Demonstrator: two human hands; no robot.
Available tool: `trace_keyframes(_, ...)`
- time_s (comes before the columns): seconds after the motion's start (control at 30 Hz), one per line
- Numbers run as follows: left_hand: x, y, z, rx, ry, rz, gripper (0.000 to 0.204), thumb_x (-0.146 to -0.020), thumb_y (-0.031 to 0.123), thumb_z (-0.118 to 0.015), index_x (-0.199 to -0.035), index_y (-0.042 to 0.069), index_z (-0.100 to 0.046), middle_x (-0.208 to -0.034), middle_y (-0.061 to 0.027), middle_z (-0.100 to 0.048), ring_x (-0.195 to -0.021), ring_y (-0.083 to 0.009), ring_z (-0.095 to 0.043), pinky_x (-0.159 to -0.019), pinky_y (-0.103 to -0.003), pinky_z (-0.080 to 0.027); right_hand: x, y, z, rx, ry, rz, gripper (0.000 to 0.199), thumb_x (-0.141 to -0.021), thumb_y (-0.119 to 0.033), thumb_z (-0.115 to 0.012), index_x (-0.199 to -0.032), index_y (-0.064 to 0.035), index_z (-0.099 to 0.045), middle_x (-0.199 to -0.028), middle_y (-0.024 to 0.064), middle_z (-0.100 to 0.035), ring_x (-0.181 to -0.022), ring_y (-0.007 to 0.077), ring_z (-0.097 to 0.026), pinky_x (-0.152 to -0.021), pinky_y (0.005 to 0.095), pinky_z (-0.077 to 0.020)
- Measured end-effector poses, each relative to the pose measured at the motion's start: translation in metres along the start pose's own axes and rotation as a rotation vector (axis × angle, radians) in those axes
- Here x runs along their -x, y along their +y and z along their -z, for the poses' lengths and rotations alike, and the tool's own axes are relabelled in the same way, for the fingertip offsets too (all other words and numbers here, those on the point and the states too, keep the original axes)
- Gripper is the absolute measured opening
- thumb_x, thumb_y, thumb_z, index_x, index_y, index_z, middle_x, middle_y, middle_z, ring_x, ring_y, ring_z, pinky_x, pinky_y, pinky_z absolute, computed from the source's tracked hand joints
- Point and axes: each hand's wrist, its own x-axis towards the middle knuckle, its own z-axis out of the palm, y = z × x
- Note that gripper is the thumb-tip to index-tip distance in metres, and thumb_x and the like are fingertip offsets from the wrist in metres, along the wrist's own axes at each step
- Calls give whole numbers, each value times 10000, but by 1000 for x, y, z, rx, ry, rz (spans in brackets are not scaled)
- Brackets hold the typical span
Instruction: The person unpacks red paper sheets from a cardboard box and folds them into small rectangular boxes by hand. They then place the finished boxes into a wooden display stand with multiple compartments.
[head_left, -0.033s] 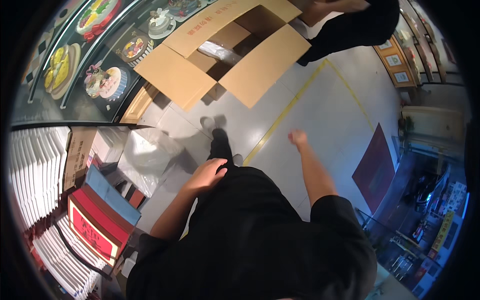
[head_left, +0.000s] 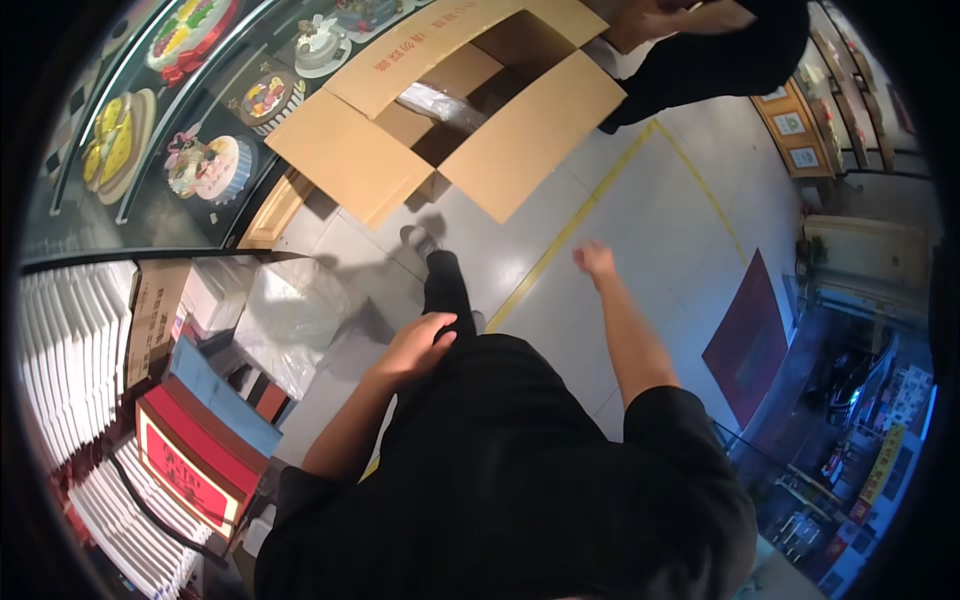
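Observation:
My left hand hangs in front of my dark clothing, above my leg. It holds nothing, and its thumb stands apart from the loosely bent fingers. Out to the right, over the grey tiled floor, is my right hand; it is a little blurred, with loose fingers and nothing visible in them. Ahead stands a large cardboard box with its flaps spread out. Inside it lies a clear plastic-wrapped item, and the rest of its inside is in shadow. Neither hand touches the box.
Decorated cakes fill a glass display case on the left. Below it are stacked white boards, a red box and a plastic-wrapped bundle. Another person in dark clothes stands behind the cardboard box. A dark red mat lies at right.
My foot and lower leg show more plainly ahead of me. My right hand has shifted slightly and its fingers look looser. The other person's hand has moved a little.

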Motion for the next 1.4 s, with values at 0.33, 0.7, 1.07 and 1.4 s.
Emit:
trace_keyframes(0.33, -288, -79, 103, 416, 231, 210, 337, -898, 173, -538, -1179, -12, -535, -1114, -123, -623, -1044, -196, -582, -912, -300, -433, -80, -237, -134, 288, -328, 627, 209, -839, -164, -548, -988, -56, -648, -952, 149, -655, -871, 311, -628, -784, 367, -495)
trace_keyframes(0.7, -439, -167, 169, 944, 624, 523, 682, -825, 81, -498, -1438, 6, -206, -1438, -171, -341, -1293, -257, -374, -1038, -332, -307, -317, -314, -230, 906, -512, 480, 355, -759, -261, -648, -1071, -91, -645, -1024, 128, -660, -974, 296, -620, -856, 361, -487)
trace_keyframes(1.07, -415, -97, 264, 642, 1127, -136, 657, -834, 143, -471, -1439, 49, -232, -1451, -250, -258, -1332, -425, -275, -1090, -511, -189, -451, -286, -341, 1249, -483, 22, 1267, -634, -506, -791, -1462, -184, 113, -1528, 181, 2, -1387, 395, -120, -1036, 647, -209)
trace_keyframes(1.4, -410, -104, 286, 597, 1046, -187, 653, -855, 163, -505, -1422, 15, -217, -1434, -317, -219, -1320, -461, -266, -1086, -549, -198, -511, -227, -341, 788, -673, 310, 1014, -689, -415, -752, -1440, -54, -174, -1413, 148, -351, -1223, 293, -404, -1031, 471, -310)
